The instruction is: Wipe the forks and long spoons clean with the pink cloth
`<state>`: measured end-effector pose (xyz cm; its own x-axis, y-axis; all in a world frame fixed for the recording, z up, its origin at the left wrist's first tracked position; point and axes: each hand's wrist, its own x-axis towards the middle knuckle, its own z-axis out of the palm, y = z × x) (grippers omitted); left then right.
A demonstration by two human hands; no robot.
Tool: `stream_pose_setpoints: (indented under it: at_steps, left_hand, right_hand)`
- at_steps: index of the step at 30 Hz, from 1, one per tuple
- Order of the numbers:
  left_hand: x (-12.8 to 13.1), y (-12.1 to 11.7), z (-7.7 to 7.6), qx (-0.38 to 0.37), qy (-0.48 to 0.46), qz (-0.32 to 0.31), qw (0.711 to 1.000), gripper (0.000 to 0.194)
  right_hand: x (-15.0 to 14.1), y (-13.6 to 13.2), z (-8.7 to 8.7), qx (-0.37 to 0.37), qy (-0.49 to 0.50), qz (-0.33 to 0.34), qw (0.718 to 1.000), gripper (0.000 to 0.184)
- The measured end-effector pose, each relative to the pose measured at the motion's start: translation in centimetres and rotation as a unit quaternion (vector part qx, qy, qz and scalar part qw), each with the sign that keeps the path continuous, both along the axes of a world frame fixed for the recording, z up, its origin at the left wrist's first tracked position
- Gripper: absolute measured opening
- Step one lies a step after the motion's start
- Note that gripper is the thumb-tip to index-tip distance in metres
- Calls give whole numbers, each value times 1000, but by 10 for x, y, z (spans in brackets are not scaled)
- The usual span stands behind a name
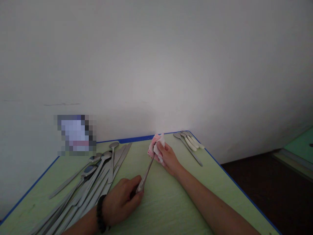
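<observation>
My left hand (124,199), with a dark beaded bracelet at the wrist, is closed around the handle end of a metal piece of cutlery (147,173). This piece slants up and away over the table. Its far end is wrapped in a pink and white cloth (153,145), so its kind is hidden. My right hand (168,158) pinches the cloth around that end. Left of my hands, several metal spoons (105,156) and table knives (119,160) lie in a loose pile, partly behind my left wrist.
At the table's far right corner lie a metal spoon (189,150) and several pieces of cutlery with white handles (193,142). The light green table (166,209) has a blue edge and stands against a pale wall (156,65). A blurred-out object (75,133) is at the back left.
</observation>
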<state>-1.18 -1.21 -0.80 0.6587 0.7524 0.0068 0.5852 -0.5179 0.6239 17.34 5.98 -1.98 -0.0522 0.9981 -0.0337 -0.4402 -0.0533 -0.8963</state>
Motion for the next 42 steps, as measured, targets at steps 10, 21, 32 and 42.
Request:
stream_pose_setpoints:
  at_steps: [10, 21, 32, 42]
  left_hand:
    - [-1, -3, -2, -13, -61, 12, 998, 23]
    - [-2, -6, 3, -5, -104, 48, 993, 35]
    - [-2, -3, 1, 27, -146, 38, 988, 35]
    - [-2, -1, -13, 5, -165, 15, 986, 44]
  right_hand:
    - [-2, 1, 2, -16, 28, -12, 999, 30]
    - [1, 8, -6, -52, 63, -42, 996, 21]
    - [1, 5, 0, -56, 58, -41, 996, 22]
    - [2, 5, -1, -84, 72, -30, 993, 18]
